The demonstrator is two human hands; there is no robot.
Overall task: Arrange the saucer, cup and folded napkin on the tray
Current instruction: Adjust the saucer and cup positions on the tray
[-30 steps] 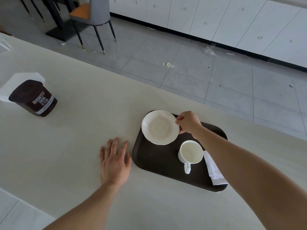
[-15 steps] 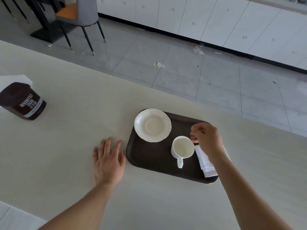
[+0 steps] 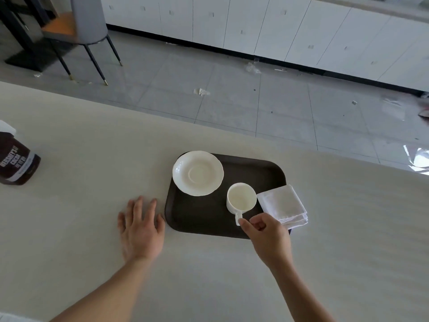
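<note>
A dark brown tray (image 3: 204, 217) lies on the pale counter. On its far left corner rests a white saucer (image 3: 197, 173), overhanging the rim a little. A white cup (image 3: 241, 197) stands upright near the tray's middle, its handle pointing toward me. A folded white napkin (image 3: 282, 205) lies at the tray's right edge, partly over the rim. My right hand (image 3: 267, 235) is at the tray's near edge with thumb and forefinger pinched at the cup's handle. My left hand (image 3: 139, 228) lies flat on the counter, fingers spread, touching the tray's left edge.
A dark brown cocoa container (image 3: 15, 162) stands at the counter's far left. The counter's far edge (image 3: 232, 133) drops to a grey tiled floor with scraps of litter. A chair (image 3: 86, 31) and white cabinets (image 3: 278, 26) stand beyond.
My right hand let go of the saucer, passed back over the cup and napkin, and now pinches the cup's handle at the near side. The left hand stayed flat.
</note>
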